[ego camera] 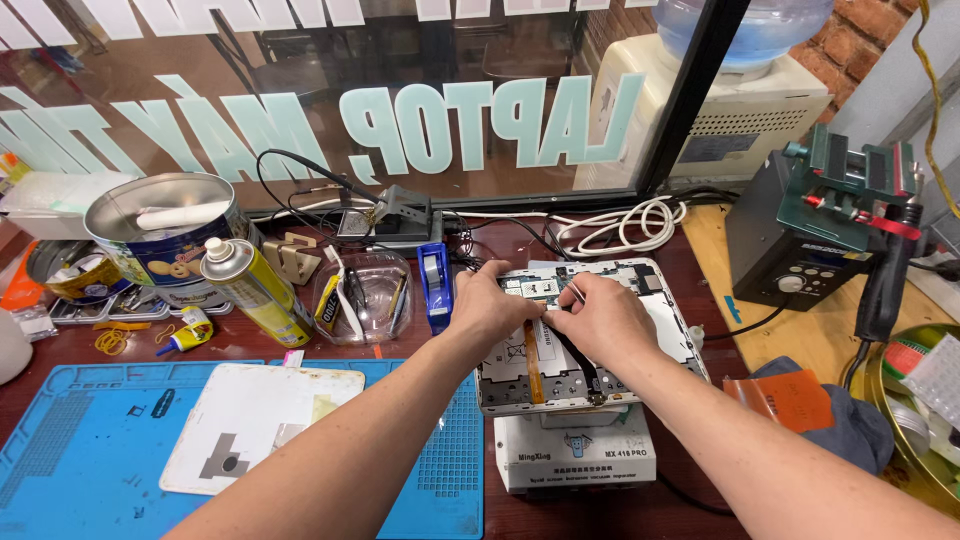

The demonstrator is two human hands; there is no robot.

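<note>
While both hands press on the opened white tablet (590, 330) lying on a boxy white heating pad (575, 455) upon the dark wooden surface (700, 500), the left hand (490, 305) lays flat fingers beside an orange ribbon cable (531, 350); the right hand (600, 318) pinches thin metal tweezers (574, 291)

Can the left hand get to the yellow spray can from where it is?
Probably yes. The left hand rests on the opened tablet, and the yellow spray can stands off to its left. Only a clear plastic tub and a blue tape dispenser sit between, low enough to pass over.
</note>
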